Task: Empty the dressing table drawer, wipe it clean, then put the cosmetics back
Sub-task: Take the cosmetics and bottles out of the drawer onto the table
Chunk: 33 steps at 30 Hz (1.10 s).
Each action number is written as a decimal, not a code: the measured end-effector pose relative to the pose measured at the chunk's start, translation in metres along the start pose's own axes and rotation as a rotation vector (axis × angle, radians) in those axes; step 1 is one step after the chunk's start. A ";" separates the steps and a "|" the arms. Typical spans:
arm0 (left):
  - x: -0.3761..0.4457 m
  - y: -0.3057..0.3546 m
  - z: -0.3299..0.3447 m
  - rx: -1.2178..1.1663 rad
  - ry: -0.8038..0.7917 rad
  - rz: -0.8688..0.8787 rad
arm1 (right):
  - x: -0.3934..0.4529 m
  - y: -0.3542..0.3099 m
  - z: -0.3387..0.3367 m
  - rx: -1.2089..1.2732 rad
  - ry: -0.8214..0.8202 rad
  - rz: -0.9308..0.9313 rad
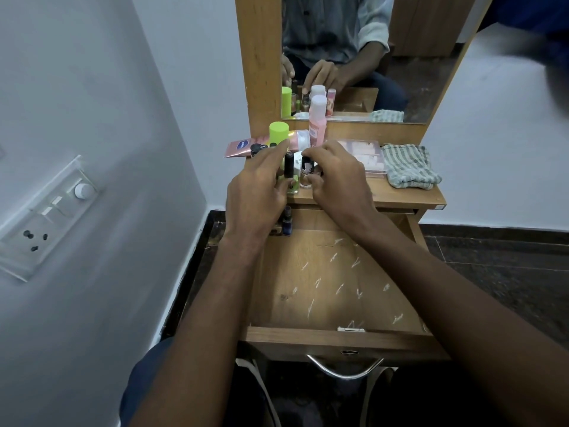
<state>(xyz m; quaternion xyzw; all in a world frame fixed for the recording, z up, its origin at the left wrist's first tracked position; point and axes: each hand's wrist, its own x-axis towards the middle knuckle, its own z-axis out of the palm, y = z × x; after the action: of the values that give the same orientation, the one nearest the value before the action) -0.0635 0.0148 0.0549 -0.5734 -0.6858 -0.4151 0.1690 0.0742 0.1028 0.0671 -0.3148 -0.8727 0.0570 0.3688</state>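
The wooden drawer [335,335] is pulled out, its floor marked with white streaks; a dark blue bottle [287,221] stands in its back left corner. Both hands are over the cosmetics on the dressing table top [409,197]. My left hand [261,186] touches a black-capped green nail polish bottle [291,175]; whether it grips it I cannot tell. My right hand [335,177] pinches a small clear bottle with a black cap [307,167]. Behind them are a lime-capped container [278,132], a pink bottle [317,124], a pink tube [246,146] and a palette [366,155].
A striped cloth [409,166] lies on the right of the table top. The mirror [400,57] stands behind it. A white wall with a switch and socket plate [49,217] is on the left. The drawer's metal handle [345,369] faces me. Dark floor lies to the right.
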 end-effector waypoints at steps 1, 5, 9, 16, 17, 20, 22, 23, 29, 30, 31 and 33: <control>0.000 0.000 0.000 0.007 -0.005 -0.001 | 0.001 0.000 0.001 -0.003 -0.005 -0.001; -0.002 0.003 0.002 0.038 -0.025 0.016 | 0.003 0.001 0.005 -0.004 -0.022 0.007; -0.003 0.003 0.002 0.040 -0.035 0.018 | -0.001 -0.001 0.004 -0.008 -0.001 -0.015; -0.009 -0.002 -0.014 -0.057 0.177 -0.005 | -0.027 -0.007 -0.007 -0.017 0.089 -0.132; -0.011 -0.003 -0.019 -0.082 0.255 -0.016 | -0.033 -0.007 -0.005 -0.024 -0.032 -0.136; -0.017 -0.011 -0.026 -0.144 0.261 -0.124 | -0.046 -0.008 0.006 -0.072 -0.453 -0.001; -0.022 -0.021 -0.028 -0.253 0.095 -0.171 | -0.052 -0.008 0.014 -0.096 -0.521 0.073; -0.025 -0.027 -0.030 -0.317 0.000 -0.177 | -0.054 -0.009 0.018 -0.094 -0.516 0.101; -0.037 -0.045 -0.023 -0.126 -0.393 -0.276 | -0.065 -0.015 0.038 -0.003 -0.420 0.315; -0.038 -0.045 -0.021 -0.082 -0.412 -0.292 | -0.065 -0.016 0.040 0.038 -0.386 0.357; -0.037 -0.044 -0.020 -0.032 -0.426 -0.313 | -0.066 -0.016 0.041 0.088 -0.352 0.401; -0.036 -0.045 -0.018 -0.004 -0.487 -0.321 | -0.065 -0.016 0.043 0.197 -0.295 0.466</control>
<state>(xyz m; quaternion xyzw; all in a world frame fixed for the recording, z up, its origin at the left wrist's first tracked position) -0.0995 -0.0224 0.0229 -0.5408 -0.7872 -0.2882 -0.0694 0.0709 0.0570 0.0016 -0.4578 -0.8113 0.2700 0.2438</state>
